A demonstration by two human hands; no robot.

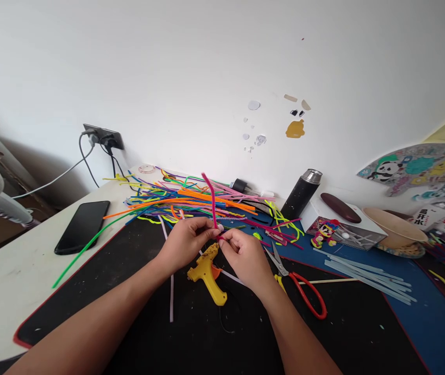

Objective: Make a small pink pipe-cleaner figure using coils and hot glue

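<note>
A magenta pipe cleaner (212,200) stands up from between my fingertips, its upper end slightly bent. My left hand (188,238) pinches it from the left. Close beside, my right hand (245,255) is closed on its lower part, most of which the fingers hide. A small whitish bit shows at the fingertips; its kind is unclear. Just below the hands lies a yellow hot glue gun (211,278) with a stained nozzle end. Red-handled scissors (304,291) rest partly open, right of my right hand.
Many coloured pipe cleaners (191,198) are heaped behind my hands. A black phone (83,226) lies left. Toward the right are a black thermos (303,194), glue sticks (367,276), a small figurine (324,233), a white box (343,224) and a bowl (394,224). A black mat (128,333) covers the front.
</note>
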